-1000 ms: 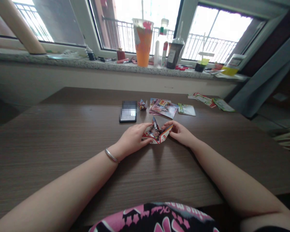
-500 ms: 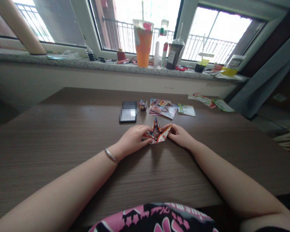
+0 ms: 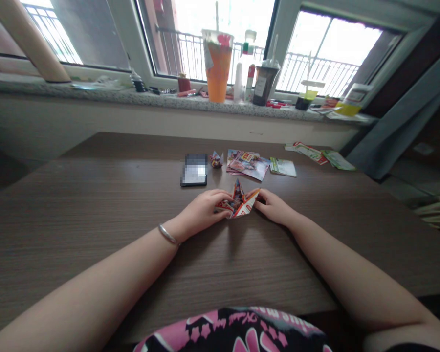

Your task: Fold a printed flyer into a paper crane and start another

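Observation:
A folded piece of printed paper (image 3: 238,203), red, white and multicoloured, is held between my two hands over the table. One pointed flap stands up at its middle, and its sides spread out left and right. My left hand (image 3: 204,208) pinches the left side, thumb in front and fingers behind. On the right edge, my right hand (image 3: 273,205) grips the paper's raised corner; some of its fingertips are hidden behind the paper. Just beyond stands a small folded paper figure (image 3: 216,160), next to a dark-framed device (image 3: 194,170) with a blurred screen.
Colourful printed sheets (image 3: 249,164) and a small stack of green-white cards (image 3: 283,167) lie on the brown table (image 3: 95,210). Green and red packets (image 3: 337,160) rest at the far right. Along the windowsill (image 3: 161,100) stand an orange drink cup (image 3: 218,68), a dark cup (image 3: 264,83) and bottles.
Both hands keep their hold on the folded paper. The standing flap has shifted very slightly to the right; otherwise little differs.

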`<state>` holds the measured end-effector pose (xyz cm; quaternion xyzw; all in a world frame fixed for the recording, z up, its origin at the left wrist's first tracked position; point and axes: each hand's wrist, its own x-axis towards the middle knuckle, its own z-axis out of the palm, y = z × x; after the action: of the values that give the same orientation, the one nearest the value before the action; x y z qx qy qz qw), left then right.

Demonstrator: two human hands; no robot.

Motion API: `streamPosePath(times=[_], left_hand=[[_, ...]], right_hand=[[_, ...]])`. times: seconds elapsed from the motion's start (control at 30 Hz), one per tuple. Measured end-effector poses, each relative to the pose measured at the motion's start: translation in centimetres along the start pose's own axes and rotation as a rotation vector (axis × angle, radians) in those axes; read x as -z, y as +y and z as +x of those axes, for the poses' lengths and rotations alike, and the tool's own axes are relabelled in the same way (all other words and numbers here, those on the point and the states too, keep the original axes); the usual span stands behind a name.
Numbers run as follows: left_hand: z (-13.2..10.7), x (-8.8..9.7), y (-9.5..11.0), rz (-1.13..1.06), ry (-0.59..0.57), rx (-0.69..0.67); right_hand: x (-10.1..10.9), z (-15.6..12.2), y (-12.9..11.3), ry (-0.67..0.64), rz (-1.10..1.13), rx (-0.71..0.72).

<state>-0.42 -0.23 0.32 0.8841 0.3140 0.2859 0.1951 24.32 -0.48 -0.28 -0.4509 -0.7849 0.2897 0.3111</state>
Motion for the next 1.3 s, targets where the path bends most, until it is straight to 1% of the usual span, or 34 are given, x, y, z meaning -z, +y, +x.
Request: streamPosePath(times=[0.1, 0.2, 0.27, 0.37, 0.47, 0.53, 0.6, 0.7, 0.87, 1.0, 1.1, 1.2, 1.3], left_hand=[[-0.1, -0.1, 0.0, -0.012, -0.011, 0.032], [-0.2, -0.4, -0.1, -0.135, 0.023, 0.143], [-0.2, -0.6, -0.1, -0.266, 0.075, 0.224], [0.0, -0.7, -0.2, -0.433, 0.146, 0.293], [0.2, -0.6, -0.5, -0.531, 0.233, 0.322], [0.2, -0.5, -0.6, -0.496, 0.291, 0.336], [0.2, -0.4, -0.8, -0.404, 0.344, 0.352], [0.1, -0.3, -0.8, -0.323, 0.381, 0.379], [0.1, -0.5, -0.2, -0.257, 0.364, 0.427], [0.2, -0.5, 0.3, -0.308, 0.275, 0.406], [0.2, -0.5, 0.4, -0.326, 0.226, 0.369], [0.2, -0.5, 0.5, -0.275, 0.23, 0.333], [0.3, -0.4, 0.5, -0.264, 0.262, 0.308]], right_hand=[[0.1, 0.0, -0.2, -0.009, -0.039, 0.006], [0.0, 0.0, -0.3, -0.004, -0.045, 0.004], [-0.2, 0.0, -0.2, 0.005, 0.007, -0.021], [-0.5, 0.1, 0.1, 0.046, 0.136, -0.059], [-0.7, 0.3, 0.4, 0.155, 0.251, -0.091], [-0.7, 0.4, 0.6, 0.251, 0.33, -0.142], [-0.7, 0.6, 0.7, 0.333, 0.412, -0.212], [-0.7, 0.6, 0.8, 0.389, 0.52, -0.286], [-1.0, 0.5, 0.2, 0.399, 0.604, -0.311], [-1.3, 0.3, -0.4, 0.367, 0.566, -0.313], [-1.4, 0.0, -0.7, 0.331, 0.51, -0.282], [-1.4, -0.1, -1.0, 0.314, 0.447, -0.257], [-1.3, -0.2, -1.2, 0.307, 0.403, -0.254]])
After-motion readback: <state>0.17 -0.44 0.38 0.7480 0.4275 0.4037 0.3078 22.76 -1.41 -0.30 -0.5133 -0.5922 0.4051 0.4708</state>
